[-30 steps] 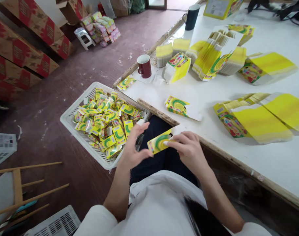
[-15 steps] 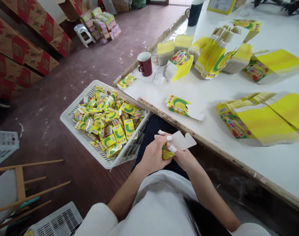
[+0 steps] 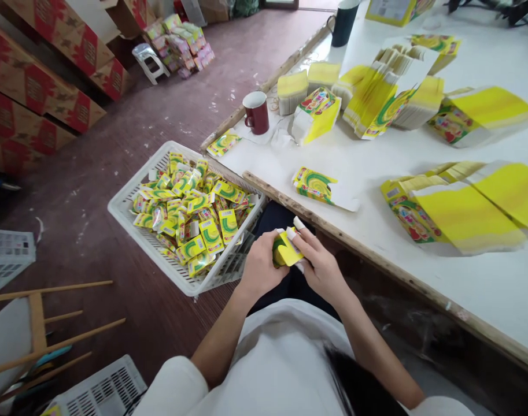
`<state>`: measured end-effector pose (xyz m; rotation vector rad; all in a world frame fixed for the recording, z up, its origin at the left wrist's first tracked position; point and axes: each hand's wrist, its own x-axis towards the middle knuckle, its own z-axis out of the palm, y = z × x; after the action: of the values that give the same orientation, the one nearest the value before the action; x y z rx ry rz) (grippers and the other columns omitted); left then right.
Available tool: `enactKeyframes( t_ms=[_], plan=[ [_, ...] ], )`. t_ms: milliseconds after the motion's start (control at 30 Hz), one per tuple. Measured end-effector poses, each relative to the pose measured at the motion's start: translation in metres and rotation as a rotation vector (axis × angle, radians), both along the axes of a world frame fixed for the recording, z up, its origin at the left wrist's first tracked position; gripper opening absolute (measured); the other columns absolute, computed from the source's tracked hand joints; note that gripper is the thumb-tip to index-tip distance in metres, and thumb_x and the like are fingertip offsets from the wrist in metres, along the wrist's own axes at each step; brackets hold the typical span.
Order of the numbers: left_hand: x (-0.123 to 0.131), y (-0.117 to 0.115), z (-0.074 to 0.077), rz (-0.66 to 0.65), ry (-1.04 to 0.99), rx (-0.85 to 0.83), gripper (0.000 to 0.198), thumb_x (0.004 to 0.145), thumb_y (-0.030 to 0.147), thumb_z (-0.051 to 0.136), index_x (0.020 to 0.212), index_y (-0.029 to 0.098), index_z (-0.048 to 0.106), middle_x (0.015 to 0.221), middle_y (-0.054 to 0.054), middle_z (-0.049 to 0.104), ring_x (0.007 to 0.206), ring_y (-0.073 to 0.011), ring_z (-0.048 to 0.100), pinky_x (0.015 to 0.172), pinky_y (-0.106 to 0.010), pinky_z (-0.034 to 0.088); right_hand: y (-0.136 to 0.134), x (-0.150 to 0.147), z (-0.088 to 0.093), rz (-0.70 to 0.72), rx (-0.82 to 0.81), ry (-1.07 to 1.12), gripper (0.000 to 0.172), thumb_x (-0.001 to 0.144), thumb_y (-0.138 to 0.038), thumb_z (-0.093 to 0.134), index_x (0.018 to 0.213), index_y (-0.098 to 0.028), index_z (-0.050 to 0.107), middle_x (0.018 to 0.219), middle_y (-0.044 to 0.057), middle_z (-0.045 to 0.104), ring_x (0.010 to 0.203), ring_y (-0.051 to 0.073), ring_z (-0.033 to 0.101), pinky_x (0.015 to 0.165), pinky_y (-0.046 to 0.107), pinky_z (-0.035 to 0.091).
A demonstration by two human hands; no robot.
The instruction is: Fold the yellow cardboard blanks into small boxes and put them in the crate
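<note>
Over my lap, both hands grip one small yellow-and-green carton [image 3: 285,252]. My left hand [image 3: 259,268] wraps its left side, and my right hand [image 3: 318,263] presses its fingertips onto the carton's top flap. To my left stands a white basket [image 3: 129,216] heaped with several folded cartons of the same print. One flat carton blank [image 3: 313,185] lies on the white table [image 3: 472,271] near its front edge, just beyond my hands.
Stacks of flat yellow blanks [image 3: 463,214] and bundles [image 3: 376,101] cover the table's right and back. A red mug [image 3: 256,111] and a dark mug [image 3: 344,23] stand near the left edge. Red-printed cardboard boxes [image 3: 42,86], a white stool [image 3: 148,58] and wooden sticks [image 3: 55,323] are on the floor.
The flat blank I held has been folded up: its white flaps, open half a second ago, are now pressed down into a small box between my hands.
</note>
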<state>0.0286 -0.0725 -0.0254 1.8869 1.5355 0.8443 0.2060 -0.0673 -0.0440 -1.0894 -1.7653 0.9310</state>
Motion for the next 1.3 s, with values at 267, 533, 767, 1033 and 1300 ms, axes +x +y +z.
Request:
enactKeyframes(
  t_ms=[267, 533, 767, 1033, 1300],
  plan=[
    [-0.01, 0.003, 0.019, -0.134, 0.033, -0.113, 0.082, 0.072, 0.03, 0.083, 0.145, 0.024, 0.045, 0.121, -0.012, 0.074, 0.11, -0.0327, 0.072, 0.096, -0.048, 0.056, 0.015, 0.027, 0.018, 0.299, -0.028, -0.089, 0.022, 0.094, -0.019, 0.062, 0.113, -0.025, 0.071, 0.152, 0.017, 0.054, 0.137, 0.031, 0.059, 0.109, 0.049, 0.053],
    [-0.009, 0.008, 0.014, 0.115, -0.441, -0.102, 0.076, 0.065, 0.028, 0.09, 0.134, 0.025, 0.059, 0.116, -0.007, 0.075, 0.1, -0.0242, 0.073, 0.088, -0.035, 0.059, 0.016, 0.005, 0.003, 0.05, -0.123, 0.201, 0.065, 0.09, -0.035, 0.071, 0.145, -0.026, 0.038, 0.147, 0.018, 0.054, 0.13, 0.03, 0.061, 0.106, 0.05, 0.055],
    [-0.021, 0.02, 0.007, 0.9, -1.57, -0.081, 0.058, 0.095, 0.07, 0.048, 0.104, 0.016, 0.064, 0.103, -0.011, 0.072, 0.097, -0.0188, 0.073, 0.088, -0.031, 0.061, 0.102, 0.042, -0.003, -0.52, -0.07, -0.3, 0.024, 0.088, -0.022, 0.063, 0.111, -0.016, 0.065, 0.114, 0.017, 0.067, 0.109, 0.032, 0.064, 0.097, 0.051, 0.053],
    [0.018, 0.009, 0.006, 0.743, -1.536, -0.554, 0.025, 0.097, 0.038, 0.059, 0.106, 0.015, 0.063, 0.086, -0.004, 0.072, 0.064, -0.0112, 0.065, 0.06, -0.022, 0.052, 0.142, 0.042, -0.032, -0.606, -0.155, -0.666, 0.033, 0.077, -0.021, 0.074, 0.106, -0.013, 0.062, 0.111, 0.018, 0.059, 0.109, 0.036, 0.053, 0.098, 0.049, 0.044],
    [0.017, 0.002, -0.005, 0.517, -1.361, -0.503, 0.048, 0.07, 0.043, 0.088, 0.103, 0.015, 0.066, 0.08, -0.001, 0.071, 0.064, -0.0101, 0.063, 0.06, -0.022, 0.049, 0.14, 0.041, -0.021, -0.602, -0.157, -0.509, 0.033, 0.069, -0.016, 0.07, 0.092, -0.022, 0.047, 0.092, 0.009, 0.06, 0.096, 0.03, 0.057, 0.093, 0.047, 0.047]
  ],
)
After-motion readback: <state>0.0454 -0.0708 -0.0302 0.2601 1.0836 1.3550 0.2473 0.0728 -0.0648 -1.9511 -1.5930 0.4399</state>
